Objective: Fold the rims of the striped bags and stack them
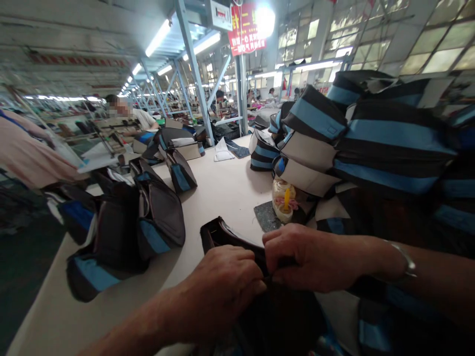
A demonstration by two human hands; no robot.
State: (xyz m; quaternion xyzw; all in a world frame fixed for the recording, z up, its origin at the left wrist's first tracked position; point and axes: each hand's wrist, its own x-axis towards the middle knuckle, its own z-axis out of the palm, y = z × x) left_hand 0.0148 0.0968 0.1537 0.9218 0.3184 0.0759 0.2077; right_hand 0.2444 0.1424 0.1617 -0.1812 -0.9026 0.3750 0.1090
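Observation:
A dark bag piece (282, 316) lies at the table's near edge, its upper edge curving away behind my hands. My left hand (222, 287) pinches that edge from the left, fingers closed. Close beside it, my right hand (308, 257) grips the same edge with thumb and bent fingers; a metal bangle (406, 259) circles the wrist. The fingertips of both hands nearly meet. The lower part of the piece is in deep shadow. Just beyond my right hand stands a glue pot (284, 200) with a yellow handle in it, on a dark mat (265, 216).
Black-and-blue bags (397, 133) are heaped high on the right. More bags (159, 217) stand along the left of the pale table (222, 183). A white scrap (223, 151) lies at the far end. A person (126, 113) sits beyond; another person's sleeve (29, 148) shows far left.

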